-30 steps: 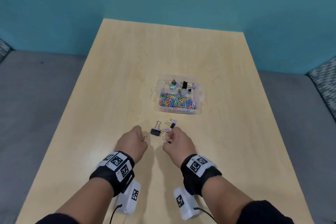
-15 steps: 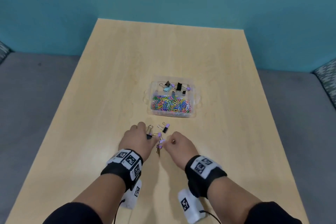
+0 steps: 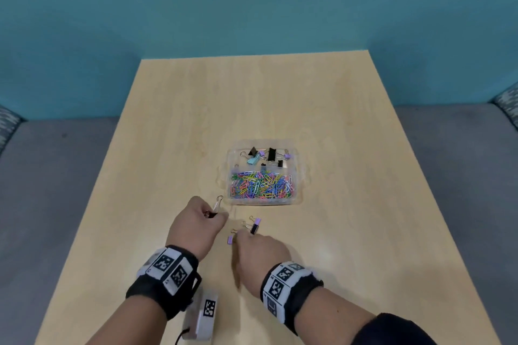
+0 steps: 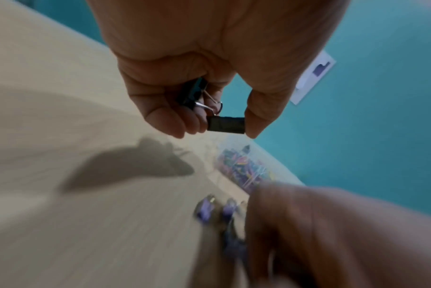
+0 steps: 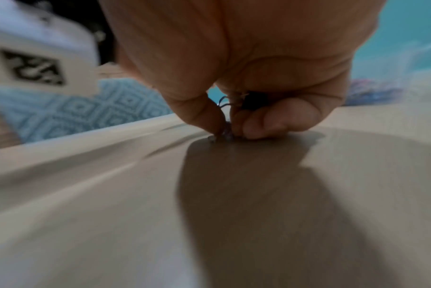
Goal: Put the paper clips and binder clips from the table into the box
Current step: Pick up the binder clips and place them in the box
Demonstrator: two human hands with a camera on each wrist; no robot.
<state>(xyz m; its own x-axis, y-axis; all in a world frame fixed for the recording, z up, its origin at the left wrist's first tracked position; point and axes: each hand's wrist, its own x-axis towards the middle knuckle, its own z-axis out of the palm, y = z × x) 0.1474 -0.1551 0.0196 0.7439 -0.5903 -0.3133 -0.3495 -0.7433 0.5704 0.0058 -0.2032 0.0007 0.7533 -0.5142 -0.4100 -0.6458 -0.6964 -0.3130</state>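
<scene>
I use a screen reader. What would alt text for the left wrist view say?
The left hand pinches a black binder clip above the wooden table, another clip tucked in its fingers. Beyond lies the blurred box of coloured clips.

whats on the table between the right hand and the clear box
In the head view, small purple binder clips lie on the table between the right hand and the box.

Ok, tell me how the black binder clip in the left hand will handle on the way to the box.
The black binder clip looks small, probably light and stiff. The left hand pinches only its ends, so it may swivel. Its wire handle looks loose, likely to flop.
</scene>
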